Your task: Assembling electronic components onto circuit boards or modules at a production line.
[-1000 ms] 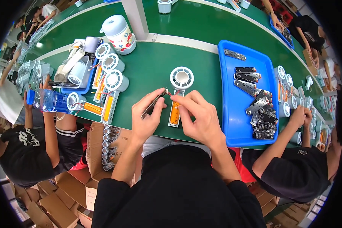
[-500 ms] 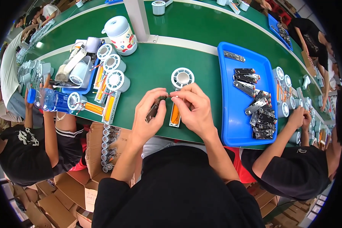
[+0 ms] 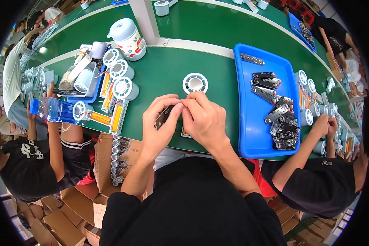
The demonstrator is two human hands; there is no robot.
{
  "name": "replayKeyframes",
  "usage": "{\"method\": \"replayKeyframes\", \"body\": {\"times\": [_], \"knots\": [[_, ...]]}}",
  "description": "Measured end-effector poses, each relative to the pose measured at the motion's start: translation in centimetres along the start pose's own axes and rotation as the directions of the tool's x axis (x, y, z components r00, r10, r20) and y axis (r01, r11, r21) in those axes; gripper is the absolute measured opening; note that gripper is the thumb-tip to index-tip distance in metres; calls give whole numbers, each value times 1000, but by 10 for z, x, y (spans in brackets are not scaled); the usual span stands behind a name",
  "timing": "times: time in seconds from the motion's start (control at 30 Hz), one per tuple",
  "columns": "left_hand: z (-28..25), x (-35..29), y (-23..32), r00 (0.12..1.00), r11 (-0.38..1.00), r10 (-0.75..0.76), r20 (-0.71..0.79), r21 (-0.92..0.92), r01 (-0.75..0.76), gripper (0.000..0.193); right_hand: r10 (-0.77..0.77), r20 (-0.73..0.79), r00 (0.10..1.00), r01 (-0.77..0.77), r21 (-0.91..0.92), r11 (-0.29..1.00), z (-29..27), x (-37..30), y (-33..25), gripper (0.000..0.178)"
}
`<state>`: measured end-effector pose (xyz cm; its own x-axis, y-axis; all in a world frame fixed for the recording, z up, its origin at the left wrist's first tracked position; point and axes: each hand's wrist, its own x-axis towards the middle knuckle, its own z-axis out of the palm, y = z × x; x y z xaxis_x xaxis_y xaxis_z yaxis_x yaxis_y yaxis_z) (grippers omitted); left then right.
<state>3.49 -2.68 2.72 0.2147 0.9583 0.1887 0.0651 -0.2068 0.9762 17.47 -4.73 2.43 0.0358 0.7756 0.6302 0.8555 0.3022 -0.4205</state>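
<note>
My left hand [image 3: 160,123] is closed around a narrow black circuit board [image 3: 164,116], held tilted between thumb and fingers. My right hand [image 3: 205,121] pinches at the board's upper end, its fingertips meeting those of the left; whatever small piece they grip is hidden. Just beyond the hands stands the round, light-blue fan head [image 3: 195,83] of a handheld fan, its spoked ring facing up. The fan's open handle lies mostly under my right hand, with only a bit of its orange battery [image 3: 185,133] showing.
Right of my hands, a blue tray [image 3: 250,135] holds several circuit boards [image 3: 283,131]. To the left lie several fan bodies [image 3: 125,88] with orange batteries, a patterned cup [image 3: 129,41], a blue bin [image 3: 83,98] and a water bottle [image 3: 55,110]. Co-workers sit on both sides.
My right hand has shifted left, against the left fingertips, and now covers most of the fan handle. The small white piece at its fingertips is no longer visible.
</note>
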Motion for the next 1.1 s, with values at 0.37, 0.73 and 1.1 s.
{"method": "replayKeyframes", "body": {"times": [0.37, 0.73, 1.1], "knots": [[-5, 5, -5, 999, 998, 10, 36, -70, -7, 12, 149, 136, 979, -194, 430, 882, -5, 0, 8, 4], [-3, -3, -4, 987, 966, -163, 14, -203, 162, 21, 305, 133, 943, -333, 410, 849, -9, 1, 1, 4], [-1, -8, 4, 987, 980, -160, -22, -123, 156, 29, 206, 87, 975, -220, 200, 955, -11, 4, -4, 8]]}}
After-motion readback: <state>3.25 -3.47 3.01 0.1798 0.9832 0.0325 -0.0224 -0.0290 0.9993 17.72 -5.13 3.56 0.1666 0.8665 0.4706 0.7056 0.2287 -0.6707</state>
